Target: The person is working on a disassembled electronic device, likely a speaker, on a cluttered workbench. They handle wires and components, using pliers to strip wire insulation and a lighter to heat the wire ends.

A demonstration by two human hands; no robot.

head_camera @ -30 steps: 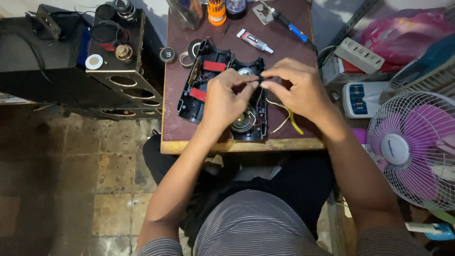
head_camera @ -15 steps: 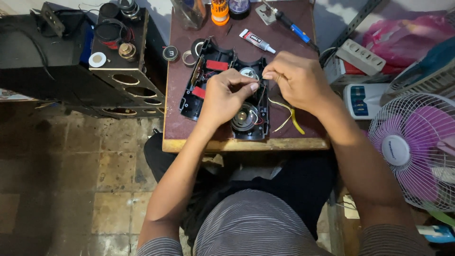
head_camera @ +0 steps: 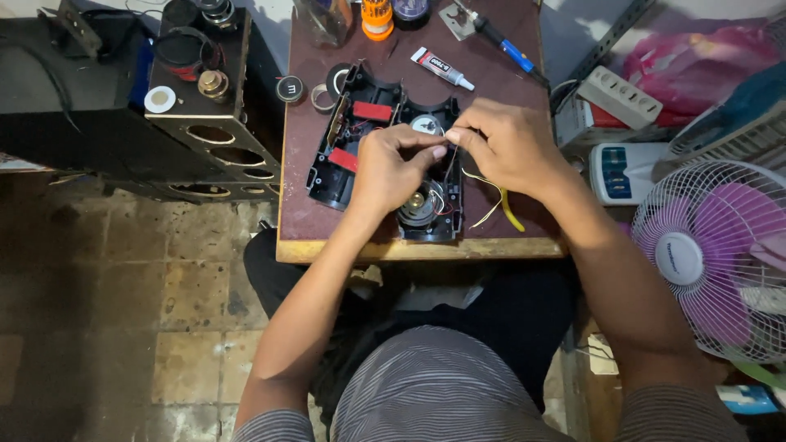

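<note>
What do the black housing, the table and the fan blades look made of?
Black housing: moulded plastic by the look, semi-gloss, with ribs and curved walls. Table: likely wood board, a matt maroon top with a pale bare edge. Fan blades: translucent purple plastic behind a thin white wire grille, probably metal.

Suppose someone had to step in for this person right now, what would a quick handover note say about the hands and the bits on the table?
Left hand: fingertips pinched on a thin wire above the opened black casing.
Right hand: pinching the same wire from the other side; the fingertips of the two hands nearly meet.
Things: the casing lies open on the small brown table, with red parts and a round speaker inside. Yellow wires trail out by the right wrist. A glue tube and a blue-handled tool lie at the far edge.
Done: casing opened, insides exposed.
Left: wires loose, casing not closed.
</note>
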